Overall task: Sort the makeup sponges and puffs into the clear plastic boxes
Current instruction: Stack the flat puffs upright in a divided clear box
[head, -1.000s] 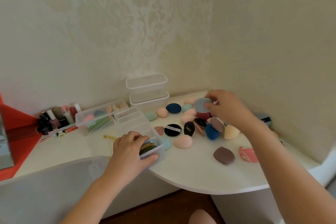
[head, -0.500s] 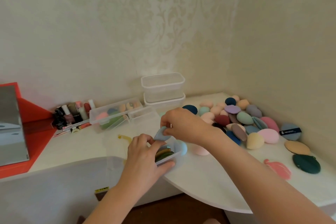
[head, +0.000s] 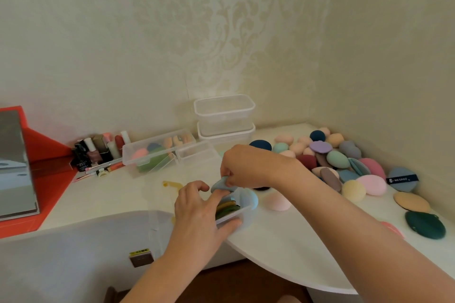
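Puff (head: 219, 184) pinched in right grip (head: 242, 167) should slide edgewise beside stacked puffs (head: 226, 206) in box (head: 234, 218), which left grip (head: 197, 211) clutches steady.

One view: wide-angle cam worn on person's head, looking fwd & down across white table (head: 283, 241) twd wallpapered corner (head: 317, 56). Close range: left hand (head: 197, 211), right hand (head: 246, 167), clear box (head: 231, 218) & blue puff (head: 219, 183) sit mid-frame, forearms cut by bottom edge.
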Action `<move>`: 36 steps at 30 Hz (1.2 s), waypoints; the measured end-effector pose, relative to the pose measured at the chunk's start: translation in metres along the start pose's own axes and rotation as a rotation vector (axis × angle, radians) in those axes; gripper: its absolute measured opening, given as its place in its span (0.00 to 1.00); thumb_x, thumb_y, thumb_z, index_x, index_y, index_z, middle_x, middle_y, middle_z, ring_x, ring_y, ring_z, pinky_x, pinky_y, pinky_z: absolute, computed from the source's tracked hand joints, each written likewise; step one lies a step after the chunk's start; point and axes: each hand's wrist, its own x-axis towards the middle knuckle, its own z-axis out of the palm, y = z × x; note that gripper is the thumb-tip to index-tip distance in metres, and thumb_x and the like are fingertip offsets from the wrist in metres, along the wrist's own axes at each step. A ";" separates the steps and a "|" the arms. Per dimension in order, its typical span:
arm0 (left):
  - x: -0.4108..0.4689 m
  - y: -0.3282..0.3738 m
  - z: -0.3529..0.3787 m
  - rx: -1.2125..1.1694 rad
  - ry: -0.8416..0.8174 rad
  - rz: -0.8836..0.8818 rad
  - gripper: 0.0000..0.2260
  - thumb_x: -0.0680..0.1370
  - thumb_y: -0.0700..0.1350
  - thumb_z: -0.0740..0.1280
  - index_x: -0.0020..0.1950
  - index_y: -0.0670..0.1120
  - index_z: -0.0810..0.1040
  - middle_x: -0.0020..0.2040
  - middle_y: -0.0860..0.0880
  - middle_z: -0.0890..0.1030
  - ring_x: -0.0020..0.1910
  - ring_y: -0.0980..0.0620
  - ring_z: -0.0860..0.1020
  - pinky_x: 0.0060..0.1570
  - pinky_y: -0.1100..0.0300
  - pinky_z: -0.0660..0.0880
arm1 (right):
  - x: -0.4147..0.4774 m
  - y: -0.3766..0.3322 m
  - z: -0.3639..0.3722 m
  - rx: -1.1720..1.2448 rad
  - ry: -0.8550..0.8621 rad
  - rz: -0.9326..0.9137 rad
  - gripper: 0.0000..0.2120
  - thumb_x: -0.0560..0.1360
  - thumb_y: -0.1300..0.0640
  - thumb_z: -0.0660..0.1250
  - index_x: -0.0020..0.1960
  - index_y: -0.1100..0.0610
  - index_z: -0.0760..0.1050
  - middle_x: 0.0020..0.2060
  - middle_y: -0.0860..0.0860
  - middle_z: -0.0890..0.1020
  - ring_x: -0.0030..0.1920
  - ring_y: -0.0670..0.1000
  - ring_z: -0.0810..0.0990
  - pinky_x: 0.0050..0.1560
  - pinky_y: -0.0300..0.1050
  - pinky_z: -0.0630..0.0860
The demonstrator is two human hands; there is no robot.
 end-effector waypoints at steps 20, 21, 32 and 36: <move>0.002 -0.010 0.005 -0.121 -0.015 0.081 0.25 0.71 0.61 0.67 0.68 0.64 0.68 0.67 0.56 0.60 0.68 0.55 0.56 0.63 0.64 0.52 | 0.008 0.002 0.003 0.079 -0.098 -0.033 0.05 0.74 0.60 0.67 0.44 0.58 0.82 0.34 0.51 0.80 0.36 0.51 0.76 0.29 0.36 0.64; 0.002 -0.011 0.005 -0.124 -0.013 0.089 0.25 0.71 0.62 0.67 0.67 0.63 0.69 0.66 0.56 0.62 0.67 0.55 0.57 0.63 0.64 0.52 | 0.011 0.001 0.005 0.072 -0.073 -0.008 0.05 0.72 0.59 0.69 0.45 0.58 0.83 0.35 0.51 0.81 0.36 0.51 0.76 0.29 0.36 0.64; 0.001 -0.007 0.004 -0.105 0.065 0.084 0.23 0.68 0.64 0.65 0.61 0.58 0.75 0.56 0.52 0.73 0.63 0.50 0.65 0.64 0.44 0.65 | 0.001 0.007 0.006 0.256 -0.068 0.072 0.07 0.76 0.58 0.64 0.43 0.58 0.80 0.32 0.48 0.77 0.35 0.49 0.75 0.34 0.38 0.67; 0.005 -0.005 -0.003 -0.111 -0.082 0.080 0.24 0.72 0.63 0.64 0.67 0.59 0.68 0.64 0.59 0.68 0.72 0.57 0.54 0.73 0.50 0.45 | -0.025 0.040 -0.013 0.371 0.109 0.184 0.09 0.76 0.53 0.64 0.45 0.58 0.80 0.39 0.50 0.81 0.41 0.50 0.77 0.42 0.43 0.71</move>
